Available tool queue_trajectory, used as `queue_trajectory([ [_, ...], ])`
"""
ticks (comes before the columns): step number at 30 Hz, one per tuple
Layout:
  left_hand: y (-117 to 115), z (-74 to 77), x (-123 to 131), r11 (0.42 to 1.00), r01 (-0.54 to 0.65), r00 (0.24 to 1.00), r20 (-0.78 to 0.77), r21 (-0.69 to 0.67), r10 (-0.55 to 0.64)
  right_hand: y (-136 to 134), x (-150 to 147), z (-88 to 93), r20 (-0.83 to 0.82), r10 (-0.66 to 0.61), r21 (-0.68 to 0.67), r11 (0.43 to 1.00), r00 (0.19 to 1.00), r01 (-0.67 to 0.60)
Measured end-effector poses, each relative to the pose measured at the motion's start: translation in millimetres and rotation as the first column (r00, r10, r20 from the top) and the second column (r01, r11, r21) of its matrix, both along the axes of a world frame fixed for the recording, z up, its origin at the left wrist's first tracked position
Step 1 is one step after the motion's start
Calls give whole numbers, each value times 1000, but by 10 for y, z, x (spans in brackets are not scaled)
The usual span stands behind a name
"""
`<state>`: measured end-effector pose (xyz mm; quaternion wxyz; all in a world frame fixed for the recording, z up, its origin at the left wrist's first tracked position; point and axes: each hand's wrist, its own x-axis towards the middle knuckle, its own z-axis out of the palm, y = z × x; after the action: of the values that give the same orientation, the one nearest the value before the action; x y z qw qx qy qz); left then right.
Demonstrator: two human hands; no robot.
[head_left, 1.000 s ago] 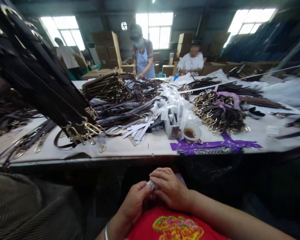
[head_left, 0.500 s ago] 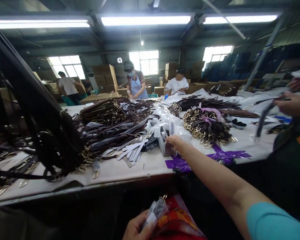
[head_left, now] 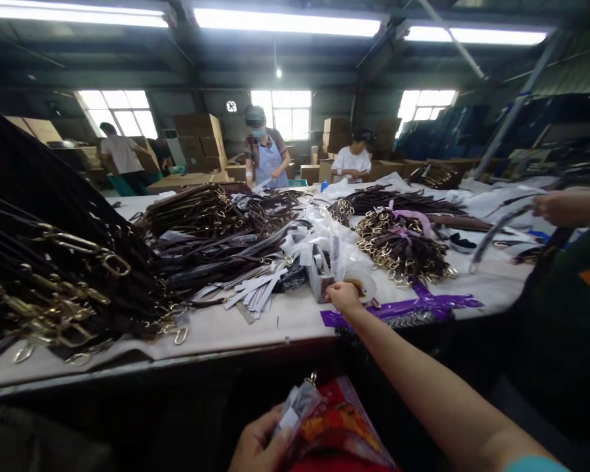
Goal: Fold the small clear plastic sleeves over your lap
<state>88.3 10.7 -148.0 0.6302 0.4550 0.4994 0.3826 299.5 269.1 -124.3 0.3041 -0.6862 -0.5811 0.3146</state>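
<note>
My left hand is low in my lap, closed around a dark strap piece in clear wrapping with a small gold clasp at its top. My right arm reaches forward over the table edge. My right hand is closed at a small grey tape dispenser, beside a white cup of brown liquid. Whether the fingers hold anything is hidden. White paper strips lie fanned out left of the dispenser.
Heaps of dark straps with gold clasps cover the long table; another bundle hangs close on the left. Purple tape marks the table. A co-worker's hand holds a strap at right. Three people work beyond.
My hands were together in my lap, then my right hand reached out to the tape dispenser and has now drawn slightly back toward the table edge. The view lifted.
</note>
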Motion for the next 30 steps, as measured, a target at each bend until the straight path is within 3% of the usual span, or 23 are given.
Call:
queue_trajectory([
  [3,19,101,-20,995,-68,996,-50,73,72,97,45,104,103,52,-16,999,993,-51],
  [6,69,178,-86,966,-190,964,-154,173,217,-9,87,162,155,116,-17,993,981,-115],
  [9,149,187,-177,917,-253,895,-286,307,343,-392,48,169,110,256,6,966,961,-258],
  [11,201,164,-210,883,-259,840,-361,391,406,-752,-45,188,29,397,13,917,917,-398],
  [13,242,140,-199,847,-230,785,-423,480,453,-1119,-191,219,-129,529,10,847,839,-532],
  [15,267,135,-151,802,-146,738,-476,579,478,-1419,-366,232,-339,580,2,788,741,-616],
  [17,275,149,-92,739,-26,690,-523,673,501,-1604,-528,201,-474,539,-37,778,697,-627],
  [20,265,166,-42,658,132,600,-588,742,542,-1690,-670,91,-502,436,-125,818,747,-561],
  [27,216,99,-61,664,273,408,-709,697,576,-1693,-706,-93,-564,243,-281,842,789,-460],
  [30,214,78,-32,629,348,328,-719,695,613,-1718,-740,-120,-592,163,-339,838,789,-427],
])
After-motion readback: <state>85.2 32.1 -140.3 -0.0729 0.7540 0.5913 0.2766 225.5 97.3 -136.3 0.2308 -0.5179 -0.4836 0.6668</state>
